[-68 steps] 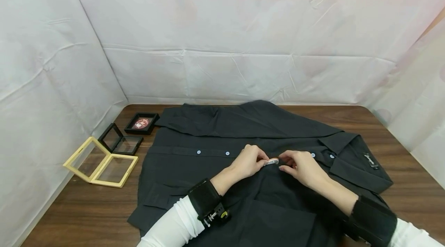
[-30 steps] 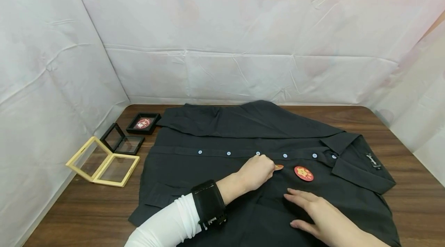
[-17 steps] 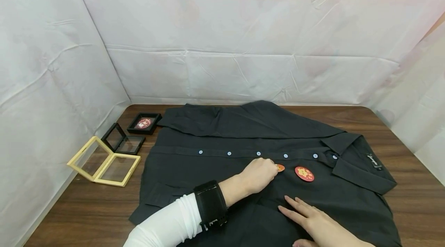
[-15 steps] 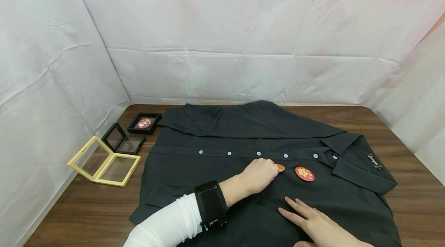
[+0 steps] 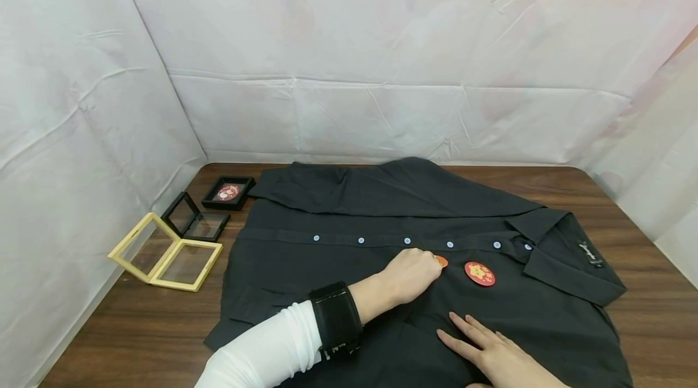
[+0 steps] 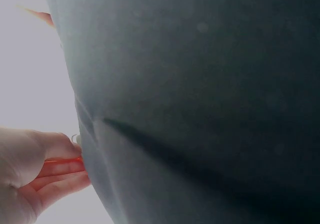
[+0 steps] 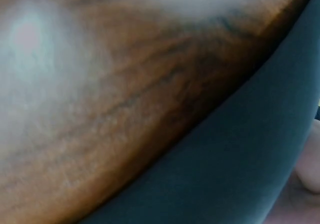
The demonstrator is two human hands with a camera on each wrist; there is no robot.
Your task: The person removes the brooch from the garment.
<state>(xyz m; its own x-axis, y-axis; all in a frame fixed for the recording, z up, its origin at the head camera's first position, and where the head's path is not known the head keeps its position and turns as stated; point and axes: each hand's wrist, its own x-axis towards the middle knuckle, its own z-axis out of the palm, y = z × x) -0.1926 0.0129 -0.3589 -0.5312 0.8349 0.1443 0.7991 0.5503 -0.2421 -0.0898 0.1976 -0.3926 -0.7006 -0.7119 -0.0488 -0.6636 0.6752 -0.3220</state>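
Observation:
A dark button-up shirt (image 5: pixel 305 260) lies spread out, collar to the right. My left hand (image 5: pixel 411 276) pinches a small red-orange button badge (image 5: pixel 442 261) at the shirt front, just below the row of buttons. Most of that badge is hidden by the fingers. In the left wrist view the left hand (image 6: pixel 30 169) shows at the edge of the dark cloth. A round red badge (image 5: pixel 480 274) with a yellow star-like pattern lies face up on the shirt, right of the pinched one. My right hand (image 5: pixel 491 351) rests on the lower cloth, fingers spread.
On the left of the wooden table (image 5: pixel 136 327) stand a yellow hinged frame (image 5: pixel 188 285) and a black hinged frame (image 5: pixel 218 230), both unfolded. Behind them is a black frame (image 5: pixel 240 205) containing a red round badge. White cloth walls (image 5: pixel 349 121) border the back and left.
At first both hands worked together at a badge. My right hand then moved down toward the front and flattened onto the shirt, uncovering the red badge. My left hand keeps its pinch.

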